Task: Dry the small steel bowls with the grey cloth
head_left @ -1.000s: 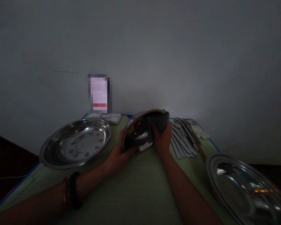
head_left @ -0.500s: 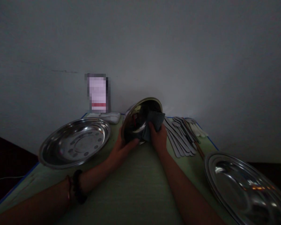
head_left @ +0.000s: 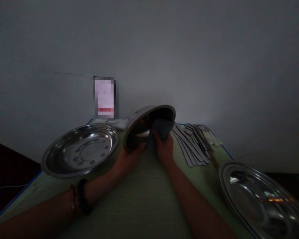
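A shiny metal bowl (head_left: 139, 124) is held up, tilted with its open side towards me, over the middle of the green table. My left hand (head_left: 128, 157) grips its lower left rim, the thumb lying on the inside. In my right hand (head_left: 164, 147) is a dark grey cloth (head_left: 163, 127), pinched under the thumb and spread against the inner right side of the bowl. The right fingers are mostly hidden by the cloth. Part of the bowl's inside lies in deep shadow.
A wide metal basin (head_left: 89, 152) sits on the left of the table (head_left: 139, 205). Metal cutlery (head_left: 191, 149), some pieces white-handled, lies right of centre. Another metal basin (head_left: 254, 202) stands at the right. A blurred-out screen (head_left: 105, 98) leans on the wall beside a white packet (head_left: 119, 123).
The bowl has tipped further, its opening facing more downward, and shifted slightly left. My right hand and the cloth have moved a little left with it.
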`<state>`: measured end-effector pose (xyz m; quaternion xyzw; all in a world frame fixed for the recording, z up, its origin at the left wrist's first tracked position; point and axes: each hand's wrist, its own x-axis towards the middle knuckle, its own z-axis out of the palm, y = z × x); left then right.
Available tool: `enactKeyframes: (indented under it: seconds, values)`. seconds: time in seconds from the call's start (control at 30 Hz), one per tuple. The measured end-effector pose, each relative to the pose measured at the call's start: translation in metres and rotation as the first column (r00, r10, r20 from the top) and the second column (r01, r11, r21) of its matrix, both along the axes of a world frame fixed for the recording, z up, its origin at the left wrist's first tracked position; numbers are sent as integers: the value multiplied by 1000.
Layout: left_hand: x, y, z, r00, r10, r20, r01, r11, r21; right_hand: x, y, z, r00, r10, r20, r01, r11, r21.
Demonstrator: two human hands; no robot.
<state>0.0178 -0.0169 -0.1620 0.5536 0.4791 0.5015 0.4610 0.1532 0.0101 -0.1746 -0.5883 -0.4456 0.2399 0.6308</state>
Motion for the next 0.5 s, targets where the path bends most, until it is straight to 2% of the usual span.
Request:
enactKeyframes:
  seconds: [0.1,0.2,0.27,0.4,0.5]
  values:
    - [2,-3,3,1000,-8,-7,8,1000,-30,10,1,2,996,-83,22,82,996,40]
    - [0,-5,6,996,93,13,-94,994,50,24,3,3,981,-191,42,185,977,109]
    - [-2,-5,6,995,93,29,-95,992,79,29,4,3,976,-215,32,209,968,135]
    - [-3,-2,-2,991,37,127,-38,999,11,27,6,-1,981,-175,81,171,984,49]
    - [-1,0,-9,963,31,268,2,993,-121,22,6,-4,985,-92,149,96,995,-24]
